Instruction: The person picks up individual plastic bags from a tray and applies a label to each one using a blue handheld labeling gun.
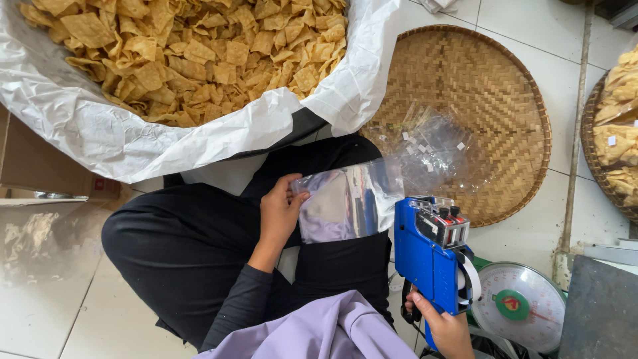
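Lilac cloth (332, 332): nearest the camera, draped at the bottom edge over the lap, beside the black sleeve and black trousers (179, 246).
Big sack of crackers (186, 60): white plastic liner folded open, heaped with pale yellow fried squares, its lip hanging just above the knees; a knock from a knee or elbow could, I judge, tip crackers onto the floor.
Woven tray (505, 86): round and flat on the tiled floor, carrying a loose pile of clear bags with small white labels; being so light, they could slide off if brushed.
Kitchen scale (518, 306): white dial with a green centre, on the floor just beside the right hand.
Label gun (432, 259): blue, upright, its head touching or nearly touching the lower right corner of the bag.
Clear plastic bag (352, 199): held flat over the lap, between the two hands; it is unsupported from behind, so a press may crease it or set the label crooked.
Left hand (279, 213): thumb and fingers pinching the bag's left edge; the slick film may slip.
Right hand (448, 329): fingers wrapped around the gun's grip, partly cut off by the frame.
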